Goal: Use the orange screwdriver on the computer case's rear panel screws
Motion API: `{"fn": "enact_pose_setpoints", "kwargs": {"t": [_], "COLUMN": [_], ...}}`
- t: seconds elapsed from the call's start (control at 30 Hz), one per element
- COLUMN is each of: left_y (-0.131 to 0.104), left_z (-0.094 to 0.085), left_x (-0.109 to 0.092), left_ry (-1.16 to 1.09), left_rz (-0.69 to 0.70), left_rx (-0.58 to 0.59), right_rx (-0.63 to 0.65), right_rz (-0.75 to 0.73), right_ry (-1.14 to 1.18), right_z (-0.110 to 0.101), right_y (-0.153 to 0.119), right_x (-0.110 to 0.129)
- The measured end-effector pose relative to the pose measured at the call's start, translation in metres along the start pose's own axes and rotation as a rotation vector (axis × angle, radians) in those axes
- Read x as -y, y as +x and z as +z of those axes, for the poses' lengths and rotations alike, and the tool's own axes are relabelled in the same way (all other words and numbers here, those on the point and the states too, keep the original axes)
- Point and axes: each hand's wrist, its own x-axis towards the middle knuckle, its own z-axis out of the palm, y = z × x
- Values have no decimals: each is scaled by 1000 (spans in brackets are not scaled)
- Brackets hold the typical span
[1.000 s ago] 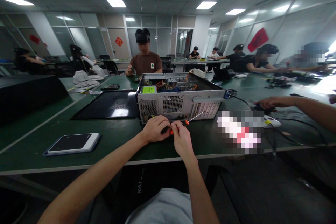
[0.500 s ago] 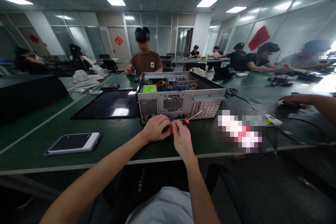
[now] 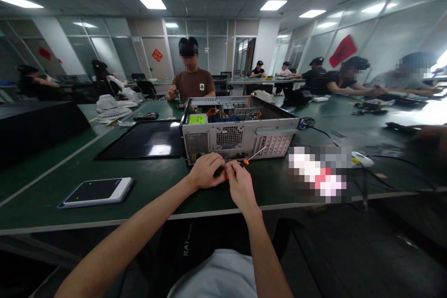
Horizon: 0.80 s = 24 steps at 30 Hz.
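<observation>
An open computer case (image 3: 240, 137) lies on the green table, its vented back side facing me and wires showing inside. Just in front of it, my right hand (image 3: 241, 185) is closed around a screwdriver (image 3: 246, 162) with an orange and black handle. The metal shaft points up and to the right, clear of my fingers. Close beside it, my left hand (image 3: 206, 171) has its fingers curled, the fingertips meeting those of my right hand. Something dark shows under the left fingers, but I cannot make out what it is.
A black side panel (image 3: 146, 139) lies left of the case. Nearer me is a white device with a dark screen (image 3: 94, 191). Right of the case are a blurred-out patch (image 3: 317, 172) and a white object with cables (image 3: 362, 159). A person (image 3: 193, 81) sits opposite.
Both my hands stay together in front of the case, with the screwdriver nearly unmoved. At far right, another person's arm has shifted and is blurred. The view has moved slightly.
</observation>
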Motion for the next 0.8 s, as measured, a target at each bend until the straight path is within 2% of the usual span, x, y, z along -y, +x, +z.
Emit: {"fn": "enact_pose_setpoints", "kwargs": {"t": [0.17,0.4,0.63,0.8], "left_y": [-1,1,2,4], "left_z": [0,-1,-4,-4], "left_x": [1,0,-1,0], "left_ry": [17,60,70,59], "left_rz": [-23,-12,-53,-65], "left_rx": [28,-6,-1,-25], "right_rx": [3,-14,-159,-238], "right_rz": [6,27,211,231], "right_ry": [5,25,108,148], "right_z": [-1,-4,-18,-30], "right_y": [0,-2,-5,-8], "right_x": [2,5,16,24]}}
